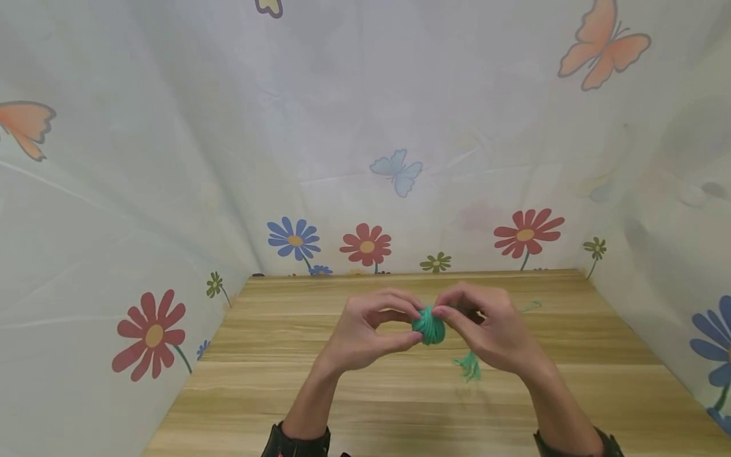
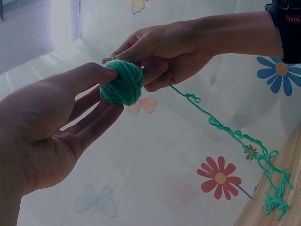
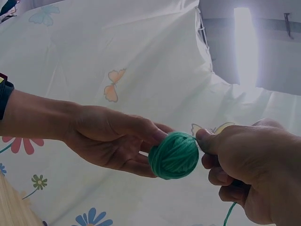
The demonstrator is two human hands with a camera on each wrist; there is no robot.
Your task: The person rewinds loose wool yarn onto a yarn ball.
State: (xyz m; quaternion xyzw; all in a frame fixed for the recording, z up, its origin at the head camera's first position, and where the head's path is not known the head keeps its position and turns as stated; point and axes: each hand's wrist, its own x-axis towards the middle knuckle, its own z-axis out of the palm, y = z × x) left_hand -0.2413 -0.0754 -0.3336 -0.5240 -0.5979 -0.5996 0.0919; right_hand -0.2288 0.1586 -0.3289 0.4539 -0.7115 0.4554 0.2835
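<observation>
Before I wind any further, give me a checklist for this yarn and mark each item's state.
1. Left hand has the green ball pinched between thumb and fingers: ok.
2. Right hand is close in at the ball's side, with the loose yarn running out from under it: ok.
3. Ball is held up off the wooden table: ok.
4. Loose yarn runs free of loops and snarls: not ok; it is looped along its length and bunched at the bottom.
5. Bunched part rests on the table rather than hanging above it: cannot tell.
6. Yarn's free end is in sight: cannot tell among the loops.
</observation>
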